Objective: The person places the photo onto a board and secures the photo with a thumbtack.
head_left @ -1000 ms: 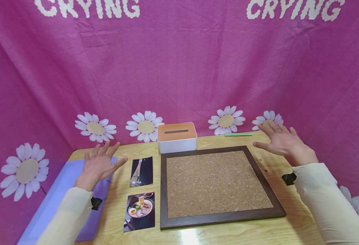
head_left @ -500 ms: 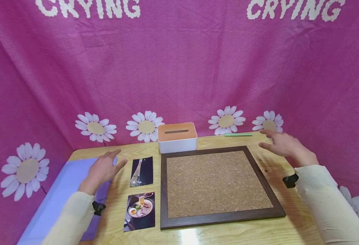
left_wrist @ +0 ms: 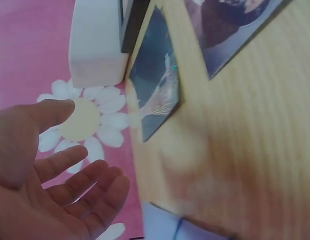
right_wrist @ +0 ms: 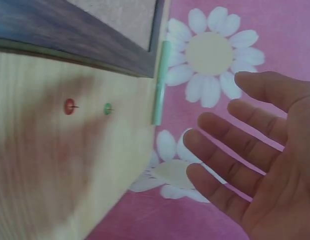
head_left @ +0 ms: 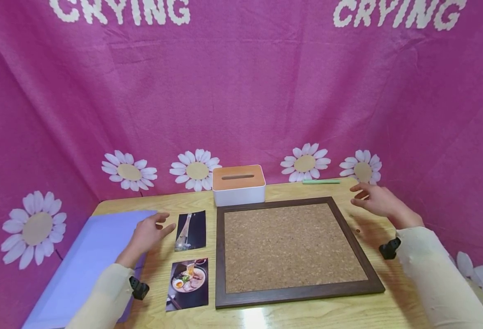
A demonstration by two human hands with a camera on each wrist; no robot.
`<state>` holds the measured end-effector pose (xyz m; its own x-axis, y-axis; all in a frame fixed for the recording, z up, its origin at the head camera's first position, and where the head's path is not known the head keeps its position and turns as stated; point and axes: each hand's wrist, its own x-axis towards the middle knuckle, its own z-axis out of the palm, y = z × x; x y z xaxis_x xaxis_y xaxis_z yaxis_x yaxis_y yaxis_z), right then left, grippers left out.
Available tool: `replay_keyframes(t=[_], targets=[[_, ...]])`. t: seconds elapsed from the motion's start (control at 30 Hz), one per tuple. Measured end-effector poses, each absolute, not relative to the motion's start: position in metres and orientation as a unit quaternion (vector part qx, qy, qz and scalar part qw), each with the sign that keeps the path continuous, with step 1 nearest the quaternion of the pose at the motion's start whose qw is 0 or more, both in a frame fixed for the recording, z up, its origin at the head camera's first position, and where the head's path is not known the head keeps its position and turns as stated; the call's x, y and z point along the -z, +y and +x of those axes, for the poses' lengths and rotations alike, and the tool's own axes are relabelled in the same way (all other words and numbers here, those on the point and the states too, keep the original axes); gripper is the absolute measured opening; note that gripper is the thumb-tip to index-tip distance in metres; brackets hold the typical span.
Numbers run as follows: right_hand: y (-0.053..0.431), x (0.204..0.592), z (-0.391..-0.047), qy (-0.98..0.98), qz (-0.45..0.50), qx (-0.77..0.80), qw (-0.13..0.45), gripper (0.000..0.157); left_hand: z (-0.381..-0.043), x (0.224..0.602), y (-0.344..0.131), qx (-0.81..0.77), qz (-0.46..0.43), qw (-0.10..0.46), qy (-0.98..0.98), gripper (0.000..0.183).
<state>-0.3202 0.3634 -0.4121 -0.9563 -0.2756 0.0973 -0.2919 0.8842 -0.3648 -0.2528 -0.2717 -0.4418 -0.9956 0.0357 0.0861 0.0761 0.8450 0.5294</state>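
While cloth (head_left: 241, 91) reads "CRYING", left fingers (left_wrist: 102, 207) loosely spread near photo (head_left: 195, 233), right fingers (right_wrist: 227, 162) likewise

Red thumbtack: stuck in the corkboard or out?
Out. Right wrist view: the red thumbtack sits on the table, its point bare.

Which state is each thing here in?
Left hand: holding nothing
Right hand: holding nothing
Brown-framed rectangular cork board: flat, bare
Rectangular dark tower photo: face up
Rectangular dark noodle-bowl photo: face up
White tissue box with orange lid: upright, lid on
Slim green stick: lying flat
Round-headed red pin: loose
Round-headed green pin: loose
Pale purple sheet: lying flat
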Motion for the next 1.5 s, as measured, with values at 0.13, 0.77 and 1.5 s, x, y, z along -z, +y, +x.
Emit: replay_keyframes(t=[0.13, 0.77, 1.5], targets=[[0.368, 0.423, -0.323, -0.967, 0.138, -0.212, 0.019, 0.040, -0.252, 0.449, -0.271, 0.299, -0.014, 0.023, -0.954, 0.056], [0.381, 0.470, -0.335, -0.959, 0.105, -0.260, -0.045, 0.029, -0.249, 0.473, -0.255, 0.332, 0.082, -0.003, -0.940, 0.062], [0.377, 0.483, -0.341, -0.962, 0.070, -0.248, -0.085, 0.017, -0.255, 0.485, -0.246, 0.327, 0.075, -0.003, -0.942, 0.055]])
